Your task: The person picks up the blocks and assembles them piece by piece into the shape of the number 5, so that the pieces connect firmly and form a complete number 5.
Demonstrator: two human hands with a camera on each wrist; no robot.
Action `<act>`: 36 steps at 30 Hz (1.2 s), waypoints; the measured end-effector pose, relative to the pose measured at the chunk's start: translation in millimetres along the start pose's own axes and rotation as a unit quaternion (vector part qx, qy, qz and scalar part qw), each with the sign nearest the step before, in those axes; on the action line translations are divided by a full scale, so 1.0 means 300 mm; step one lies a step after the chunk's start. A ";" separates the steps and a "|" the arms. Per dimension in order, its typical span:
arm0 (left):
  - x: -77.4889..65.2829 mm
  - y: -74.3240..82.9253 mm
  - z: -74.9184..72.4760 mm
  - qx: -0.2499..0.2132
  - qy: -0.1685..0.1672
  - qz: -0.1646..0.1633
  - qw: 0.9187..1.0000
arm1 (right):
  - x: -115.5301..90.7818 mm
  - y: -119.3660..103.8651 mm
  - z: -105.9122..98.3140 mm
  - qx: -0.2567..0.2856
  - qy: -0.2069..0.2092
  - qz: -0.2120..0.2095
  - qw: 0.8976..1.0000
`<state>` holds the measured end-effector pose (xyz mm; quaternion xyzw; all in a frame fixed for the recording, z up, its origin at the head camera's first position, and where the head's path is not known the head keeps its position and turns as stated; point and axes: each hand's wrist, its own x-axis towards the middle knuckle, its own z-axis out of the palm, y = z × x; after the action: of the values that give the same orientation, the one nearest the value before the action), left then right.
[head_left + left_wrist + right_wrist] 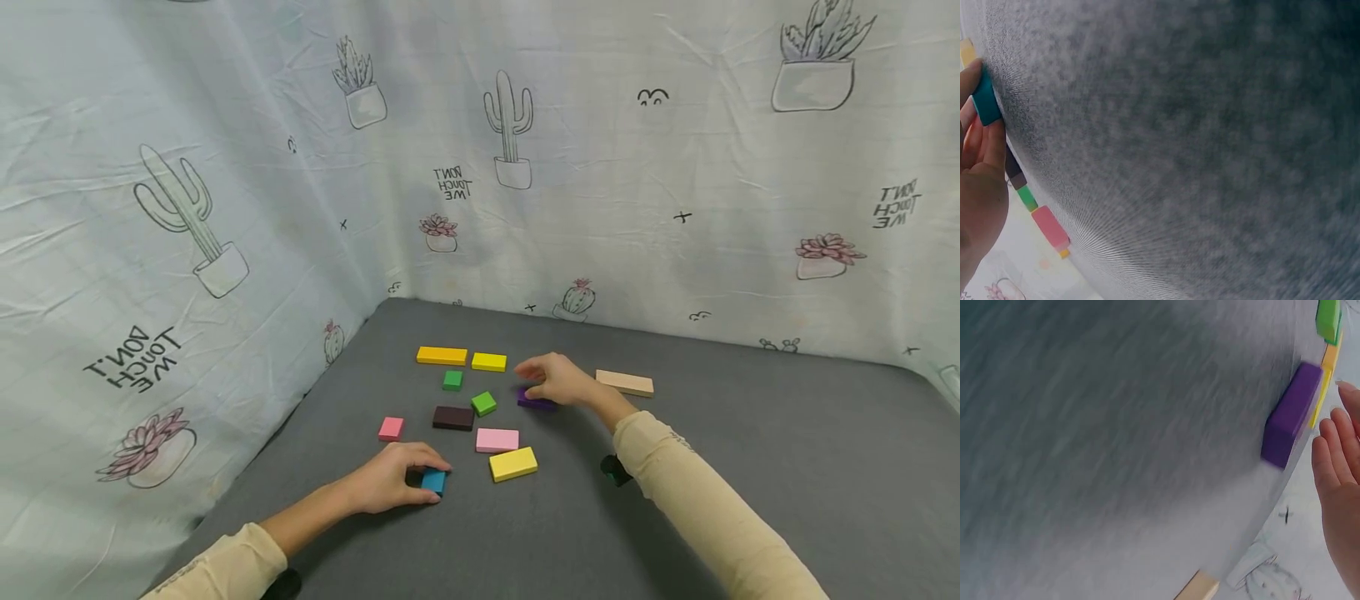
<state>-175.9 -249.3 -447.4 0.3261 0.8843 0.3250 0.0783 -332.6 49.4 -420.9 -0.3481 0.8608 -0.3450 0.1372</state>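
Near the front of the grey table, my left hand (386,479) pinches a small blue block (434,481) between thumb and fingers. The left wrist view shows the blue block (985,100) at its left edge, with fingertips on two of its sides. My right hand (562,381) is over a purple block (534,402) and partly hides it in the head view. In the right wrist view the fingers look fairly straight, and a gap separates them from the purple block (1291,419).
Between and beyond the hands lie pink (497,441), dark brown (453,418), coral (391,429), green (452,381), light green (483,404), yellow (513,465) and orange (442,356) blocks. Another yellow block (489,362) is farther back. A beige block (624,382) lies beyond the right wrist. Printed curtains (600,167) border the table.
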 end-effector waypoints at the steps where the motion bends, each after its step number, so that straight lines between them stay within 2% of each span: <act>1: 0.000 -0.001 0.001 0.000 0.001 0.002 1.000 | 0.007 -0.006 0.008 0.002 -0.004 -0.002 1.000; 6: -0.001 -0.004 0.004 0.001 0.003 0.005 1.000 | 0.036 -0.028 0.047 -0.002 -0.023 -0.022 1.000; 14: 0.009 0.003 -0.004 -0.003 -0.013 -0.024 1.000 | 0.081 -0.062 0.102 -0.002 -0.029 -0.034 0.999; 21: 0.007 0.000 -0.008 -0.006 -0.015 -0.019 1.000 | 0.100 -0.098 0.127 -0.015 -0.051 -0.070 0.996; 29: 0.004 -0.002 -0.005 -0.005 -0.013 -0.007 1.000 | 0.113 -0.105 0.148 -0.016 -0.063 -0.065 0.996; 36: 0.001 -0.002 -0.007 -0.007 -0.016 -0.020 1.000 | 0.121 -0.103 0.159 -0.022 -0.060 -0.059 0.996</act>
<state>-177.2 -250.7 -446.2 0.3131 0.8869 0.3242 0.1009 -320.5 -15.6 -433.8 -0.4215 0.8362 -0.3123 0.1601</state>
